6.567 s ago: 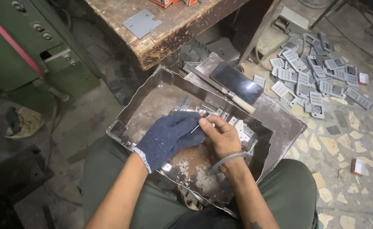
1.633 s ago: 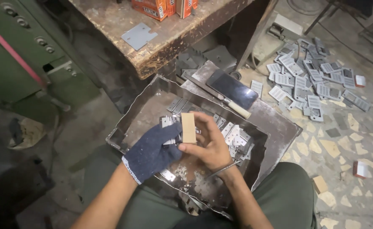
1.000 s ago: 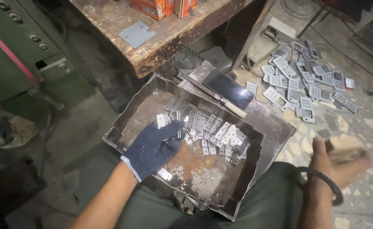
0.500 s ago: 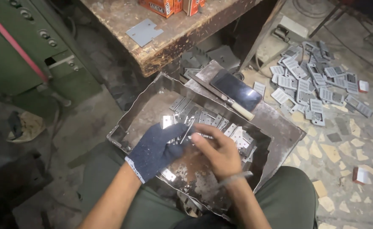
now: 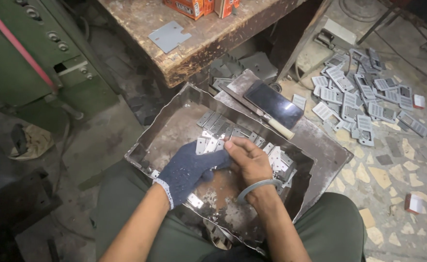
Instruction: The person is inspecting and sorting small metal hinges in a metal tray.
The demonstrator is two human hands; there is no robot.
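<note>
Small flat grey metal plates (image 5: 218,130) lie in rows along the far side of the dented, rusty sheet-metal tray (image 5: 161,130) on our lap. Our left hand (image 5: 190,167), in a dark blue knit glove, and our bare right hand (image 5: 249,161) meet over them, fingers pinching a plate together. Beyond the tray's far edge lie a wooden-handled blade (image 5: 259,113) and a dark phone (image 5: 273,103). More plates litter the mosaic floor (image 5: 393,174); a worn wooden desk (image 5: 213,36) stands ahead.

Metal workshop, green press machine (image 5: 24,53), worn workbench (image 5: 194,34), scattered metal plates (image 5: 364,102)
</note>
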